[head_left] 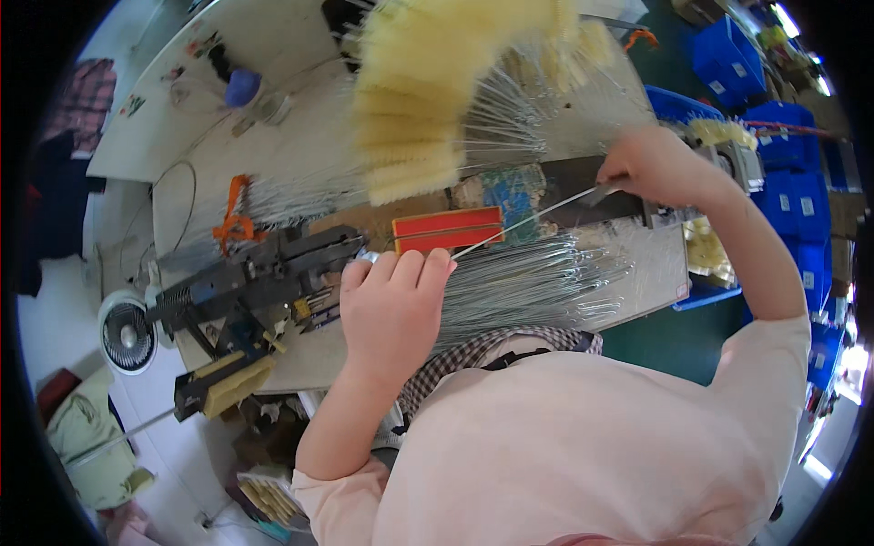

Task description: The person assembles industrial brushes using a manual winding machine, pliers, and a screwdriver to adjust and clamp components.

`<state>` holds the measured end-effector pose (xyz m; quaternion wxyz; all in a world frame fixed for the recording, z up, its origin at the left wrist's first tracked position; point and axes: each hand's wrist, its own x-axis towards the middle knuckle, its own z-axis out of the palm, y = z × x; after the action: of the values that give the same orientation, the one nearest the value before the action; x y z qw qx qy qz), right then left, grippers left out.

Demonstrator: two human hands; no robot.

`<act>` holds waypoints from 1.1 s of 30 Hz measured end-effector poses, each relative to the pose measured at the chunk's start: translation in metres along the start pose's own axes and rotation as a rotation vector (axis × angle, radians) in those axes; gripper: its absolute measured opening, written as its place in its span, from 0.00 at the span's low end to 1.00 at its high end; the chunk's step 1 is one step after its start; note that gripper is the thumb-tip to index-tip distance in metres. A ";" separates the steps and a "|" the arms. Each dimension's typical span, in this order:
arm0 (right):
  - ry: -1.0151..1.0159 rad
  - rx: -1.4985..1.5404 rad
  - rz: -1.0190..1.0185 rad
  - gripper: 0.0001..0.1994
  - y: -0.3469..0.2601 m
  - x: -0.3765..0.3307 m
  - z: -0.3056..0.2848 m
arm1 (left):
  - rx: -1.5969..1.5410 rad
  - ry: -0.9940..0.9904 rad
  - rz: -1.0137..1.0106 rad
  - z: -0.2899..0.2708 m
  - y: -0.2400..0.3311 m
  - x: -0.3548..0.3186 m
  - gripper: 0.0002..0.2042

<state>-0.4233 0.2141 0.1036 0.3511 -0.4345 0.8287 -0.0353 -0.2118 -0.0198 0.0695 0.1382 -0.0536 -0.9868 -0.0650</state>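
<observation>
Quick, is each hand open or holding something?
Left hand: closed, holding one end of a thin metal wire.
Right hand: curled near the wire's other end; too blurred to tell if it's gripping.

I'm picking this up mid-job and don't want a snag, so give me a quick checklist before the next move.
1. Wire straight between the hands: ok.
2. Left hand gripping it: cannot tell; curled fingers hide the hold.
3. Right hand secure at the far end: cannot tell; it is blurred.
4. Wire clear of the red block: cannot tell; they overlap in view.
5. Loose wires well away from the left hand: not ok; they lie right beside it.
6. Yellow brushes clear of both hands: ok.
</observation>
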 end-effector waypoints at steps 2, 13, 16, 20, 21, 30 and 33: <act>0.286 -0.338 -0.292 0.08 -0.025 0.006 0.022 | 0.055 -0.006 -0.059 0.002 -0.001 -0.010 0.05; 0.682 -0.150 -0.594 0.10 -0.126 0.111 0.063 | -1.064 0.307 -0.924 0.036 -0.032 -0.084 0.11; 0.525 -0.069 -0.494 0.08 -0.130 0.111 0.057 | -1.701 0.285 -0.969 0.050 -0.013 -0.061 0.16; 0.410 0.054 -0.474 0.11 -0.128 0.115 0.050 | -2.145 0.138 -1.082 0.035 -0.010 -0.033 0.16; 0.406 0.053 -0.474 0.11 -0.128 0.116 0.049 | -2.270 0.131 -1.015 0.033 -0.009 -0.031 0.17; 0.419 -0.186 -0.573 0.12 -0.137 0.112 0.053 | -1.064 0.127 -0.810 0.093 -0.020 -0.059 0.23; 0.713 -0.289 -0.748 0.18 -0.146 0.098 0.072 | -1.413 0.188 -0.845 0.104 -0.025 -0.059 0.30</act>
<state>-0.3141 0.0680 0.0483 -0.0522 -0.7051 0.6814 -0.1890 -0.1863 -0.0344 -0.0492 0.1176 0.2531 -0.6349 -0.7204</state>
